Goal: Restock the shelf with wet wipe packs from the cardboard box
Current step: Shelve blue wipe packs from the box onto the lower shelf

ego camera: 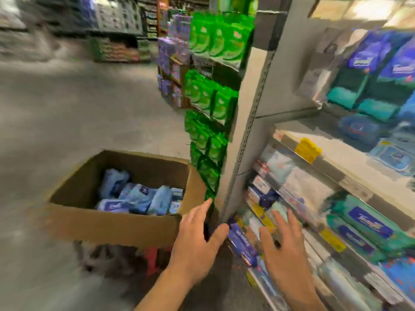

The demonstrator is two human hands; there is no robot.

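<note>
An open cardboard box [112, 227] stands at lower left, raised off the floor, with several blue wet wipe packs [139, 198] lying inside. To its right rises the shelf [292, 140], stocked with blue and teal packs. My left hand [197, 241] hovers with straight fingers just past the box's right front corner and holds nothing. My right hand [283, 250] is spread open in front of the lower shelf rows, also holding nothing. The whole view is motion-blurred.
Green packs [213, 86] hang on the shelf's end panel beyond the box. A grey upright post [251, 122] separates them from the shelves. Yellow price tags [307, 150] sit on the shelf edges. Grey floor of the aisle [78, 108] stretches left toward distant racks.
</note>
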